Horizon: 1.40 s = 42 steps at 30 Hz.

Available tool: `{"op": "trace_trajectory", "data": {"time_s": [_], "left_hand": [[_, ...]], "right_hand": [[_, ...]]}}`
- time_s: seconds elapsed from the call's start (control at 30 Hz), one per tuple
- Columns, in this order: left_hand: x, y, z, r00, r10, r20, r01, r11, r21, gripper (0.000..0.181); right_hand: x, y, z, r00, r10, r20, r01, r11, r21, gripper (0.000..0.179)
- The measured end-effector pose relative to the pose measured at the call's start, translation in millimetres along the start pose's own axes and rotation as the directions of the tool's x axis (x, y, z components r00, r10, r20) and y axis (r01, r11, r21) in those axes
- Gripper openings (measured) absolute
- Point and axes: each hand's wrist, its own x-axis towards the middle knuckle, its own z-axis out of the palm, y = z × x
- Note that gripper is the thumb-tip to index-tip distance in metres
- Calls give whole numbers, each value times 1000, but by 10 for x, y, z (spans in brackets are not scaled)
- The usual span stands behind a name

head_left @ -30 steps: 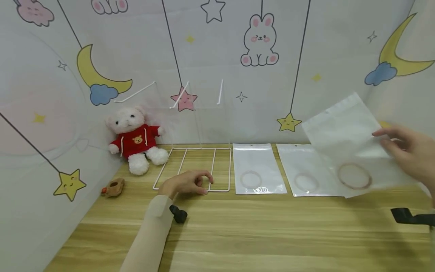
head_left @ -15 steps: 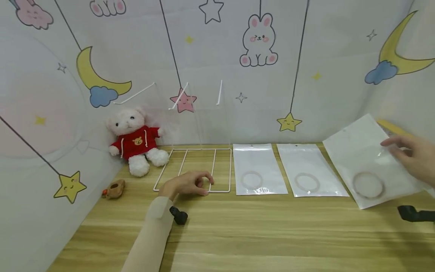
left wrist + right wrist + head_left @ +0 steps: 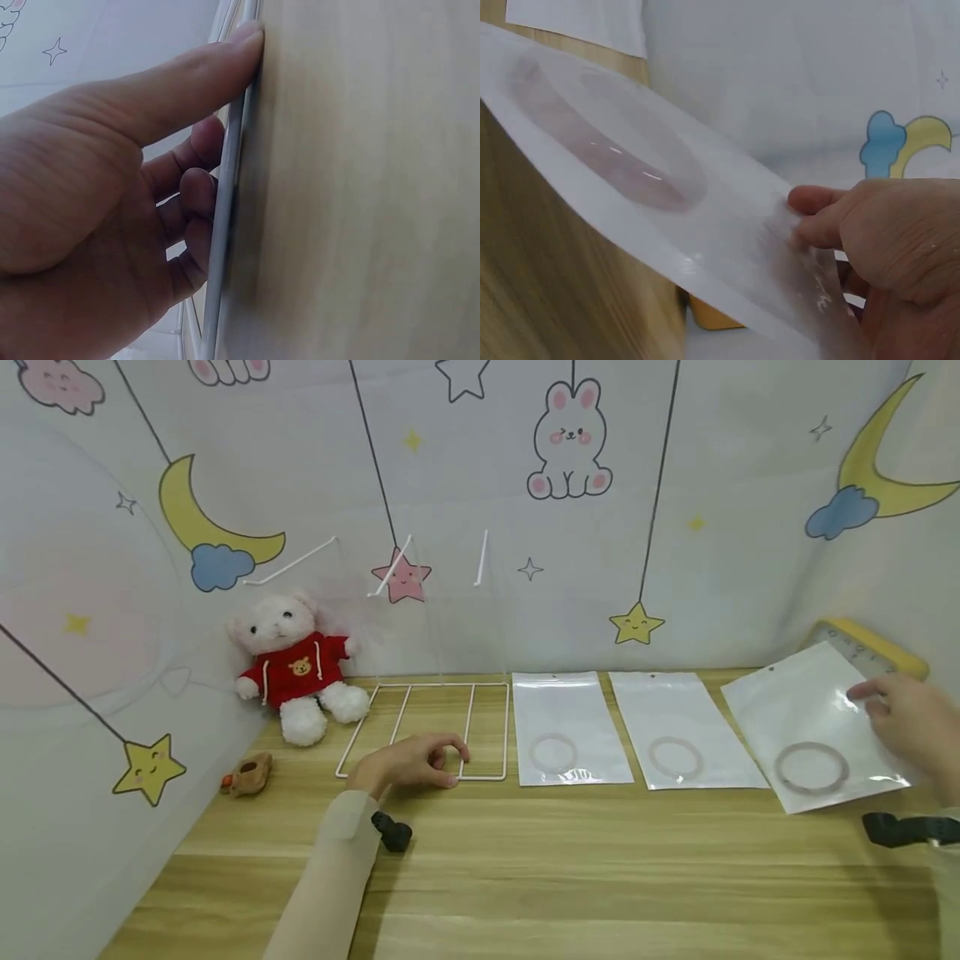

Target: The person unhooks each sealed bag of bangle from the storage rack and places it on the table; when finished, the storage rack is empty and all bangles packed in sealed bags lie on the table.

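My right hand (image 3: 911, 718) pinches the right edge of a white zip bag (image 3: 757, 693), tilted, with its lower left corner close over the table. A pale pinkish bangle (image 3: 787, 785) shows through the bag's clear front; the right wrist view shows the bangle (image 3: 607, 161) up close. My left hand (image 3: 408, 762) holds the front bar of a white wire display rack (image 3: 491, 779). In the left wrist view, the thumb and curled fingertips meet at the wire (image 3: 225, 217). Two more zip bags, one (image 3: 551, 710) beside the rack and another (image 3: 663, 706) right of it, lie flat, each with a bangle.
A white plush bear (image 3: 292, 672) in a red hoodie sits behind the rack's left side. A small brown wooden toy (image 3: 249, 774) lies at left. Three white hooks (image 3: 390, 567) jut out above the rack's base. Behind the raised bag leans a yellow-rimmed thing (image 3: 885, 647) with numerals.
My right hand has brought the bag down and to the right, uncovering the second flat bag and the yellow-rimmed thing. My left hand stays on the rack.
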Motion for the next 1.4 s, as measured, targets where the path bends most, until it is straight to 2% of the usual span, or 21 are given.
{"op": "trace_trajectory", "data": {"time_s": [0.27,0.43,0.67,0.9,1.0,1.1,1.23,1.33,1.4], "left_hand": [[-11,-15,-10,1000,-8,-2,8,1000,10,31],[-4,-15,-2,1000,3,-4,-3,1000,14,31],[0,-8,-7,1000,-5,-5,5,1000,9,31],[-1,-8,-9,1000,-8,-6,8,1000,13,31],[1,-9,-8,1000,-9,-6,9,1000,11,31],[-3,-13,-9,1000,-7,-9,7,1000,17,30],[-2,-18,-4,1000,-4,-10,5,1000,15,30],[-4,-20,2,1000,-4,-11,4,1000,8,30],[-7,-19,4,1000,-4,-13,4,1000,8,30]], "right_hand": [[19,134,217,1000,-5,-14,5,1000,5,34],[30,234,328,999,-39,-31,39,999,-30,36],[20,358,458,998,-57,1,57,998,-18,41],[50,424,518,997,32,74,-29,999,-44,53],[49,421,517,991,48,122,-46,999,-16,64],[62,383,531,983,-7,181,8,1000,-4,70],[88,358,568,961,-52,270,57,998,-12,72],[85,378,593,950,-27,311,32,999,-13,75],[78,397,610,951,-39,306,47,999,-18,73]]}}
